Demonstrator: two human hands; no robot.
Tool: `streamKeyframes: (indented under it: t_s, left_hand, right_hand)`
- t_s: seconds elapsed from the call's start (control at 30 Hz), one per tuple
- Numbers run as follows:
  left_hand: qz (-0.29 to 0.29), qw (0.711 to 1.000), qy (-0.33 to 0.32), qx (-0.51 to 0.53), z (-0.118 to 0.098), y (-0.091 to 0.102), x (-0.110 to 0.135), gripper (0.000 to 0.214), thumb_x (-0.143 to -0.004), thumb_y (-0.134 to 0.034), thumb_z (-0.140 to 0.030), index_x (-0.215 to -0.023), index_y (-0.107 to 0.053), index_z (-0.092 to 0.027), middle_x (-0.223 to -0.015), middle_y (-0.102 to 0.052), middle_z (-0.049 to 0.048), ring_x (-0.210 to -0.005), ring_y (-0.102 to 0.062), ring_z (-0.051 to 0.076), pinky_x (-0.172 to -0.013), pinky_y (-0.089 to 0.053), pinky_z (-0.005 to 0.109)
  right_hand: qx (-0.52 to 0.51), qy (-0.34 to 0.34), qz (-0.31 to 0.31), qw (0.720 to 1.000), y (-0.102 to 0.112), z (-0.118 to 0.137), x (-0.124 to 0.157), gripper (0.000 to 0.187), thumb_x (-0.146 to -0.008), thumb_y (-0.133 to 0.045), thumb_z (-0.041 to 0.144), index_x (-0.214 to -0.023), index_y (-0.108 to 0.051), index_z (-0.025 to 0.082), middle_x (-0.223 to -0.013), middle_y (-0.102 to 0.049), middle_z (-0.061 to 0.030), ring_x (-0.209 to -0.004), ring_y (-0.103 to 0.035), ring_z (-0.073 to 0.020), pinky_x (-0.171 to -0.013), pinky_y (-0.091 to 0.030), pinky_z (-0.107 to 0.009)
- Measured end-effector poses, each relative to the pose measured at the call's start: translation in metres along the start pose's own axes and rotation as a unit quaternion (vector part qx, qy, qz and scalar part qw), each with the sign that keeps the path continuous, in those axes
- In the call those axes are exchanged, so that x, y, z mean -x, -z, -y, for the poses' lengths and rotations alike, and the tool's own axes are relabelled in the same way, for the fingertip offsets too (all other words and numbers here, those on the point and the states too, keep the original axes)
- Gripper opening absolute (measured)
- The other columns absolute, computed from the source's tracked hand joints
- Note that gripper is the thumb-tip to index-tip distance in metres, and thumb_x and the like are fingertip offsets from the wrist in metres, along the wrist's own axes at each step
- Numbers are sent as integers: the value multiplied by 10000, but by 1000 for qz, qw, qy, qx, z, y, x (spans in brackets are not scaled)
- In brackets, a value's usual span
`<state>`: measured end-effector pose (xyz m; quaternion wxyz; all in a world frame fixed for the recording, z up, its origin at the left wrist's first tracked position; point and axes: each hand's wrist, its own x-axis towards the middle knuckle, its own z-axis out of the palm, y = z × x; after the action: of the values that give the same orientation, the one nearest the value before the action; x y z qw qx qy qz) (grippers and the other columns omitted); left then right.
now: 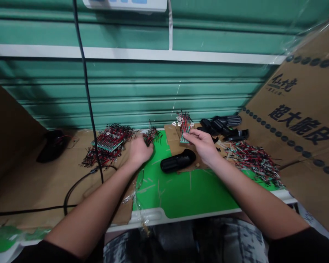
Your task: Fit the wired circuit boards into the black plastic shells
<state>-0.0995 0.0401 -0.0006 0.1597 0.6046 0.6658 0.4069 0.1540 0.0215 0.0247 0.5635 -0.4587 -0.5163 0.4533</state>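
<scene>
My right hand [203,145] pinches a small strip of green circuit boards [184,138] by its edge. Red and black wires and small silvery parts fan out from its top. My left hand [140,149] is closed round a small bunch of red and black wired circuit boards [152,134], partly hidden behind the fingers. Between my hands, below the strip, a black oblong plastic casing [177,161] lies on the table. To the left of my left hand is a stacked pile of wired circuit boards [109,141].
Loose wired boards [256,160] heap up at the right. Black plastic shells [222,126] lie behind them, against a green ribbed wall [142,87]. A black cable [86,80] hangs down on the left. Cardboard box [304,120] stands at right; another black shell [53,145] lies far left.
</scene>
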Motion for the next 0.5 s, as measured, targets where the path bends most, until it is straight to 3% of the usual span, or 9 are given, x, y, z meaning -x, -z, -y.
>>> streamKeyframes:
  t_s: [0.13, 0.23, 0.3, 0.37, 0.43, 0.5]
  left_hand:
    - [2, 986, -33, -165, -9, 4, 7, 584, -706, -795, -386, -1199, -633, -119, -1210, -646, 285, -1223, -538, 512, -1050, -418, 614]
    - [-25, 985, -51, -166, -18, 6, 13, 632, -730, -770, -389, -1260, -592, -94, -1336, -567, 304, -1306, -461, 522, -1088, -370, 661]
    - [-35, 992, -99, -71, -26, 5, 18, 517, -781, -735, -371, -1227, -613, -142, -1339, -582, 240, -1314, -481, 457, -1116, -376, 621]
    - [17, 985, -134, 104, -35, 2, 25, 364, -870, -675, -399, -1160, -649, -181, -1223, -656, 162, -1194, -590, 354, -1058, -467, 527]
    - [129, 942, -99, 295, -43, -2, 32, 392, -918, -651, -483, -1162, -669, -178, -1025, -715, 109, -952, -681, 276, -873, -562, 436]
    - [200, 891, -45, 405, -49, -7, 39, 489, -862, -739, -546, -1162, -695, -163, -873, -732, 67, -754, -691, 227, -731, -577, 375]
  right_hand:
    - [-41, 3, 6, 999, -7, 3, 7, 471, -608, -951, 535, -858, -731, 202, -835, -743, -35, -758, -673, -190, -783, -572, -354]
    - [-29, 6, 15, 999, -10, 5, 10, 448, -614, -957, 520, -808, -723, 191, -785, -736, -29, -723, -675, -186, -769, -572, -351]
    - [-21, 8, 20, 1000, -12, 6, 12, 434, -625, -957, 509, -799, -725, 186, -773, -739, -31, -724, -684, -186, -748, -565, -333]
    - [-17, 11, 24, 1000, -14, 6, 14, 421, -635, -953, 504, -802, -737, 183, -777, -748, -38, -733, -694, -190, -722, -555, -315]
    - [-8, 18, 36, 999, -16, 5, 16, 402, -649, -945, 502, -776, -744, 178, -758, -746, -39, -709, -686, -188, -677, -536, -299]
    - [12, 30, 53, 998, -17, 5, 18, 378, -683, -923, 505, -747, -753, 173, -729, -737, -36, -671, -665, -180, -634, -512, -286]
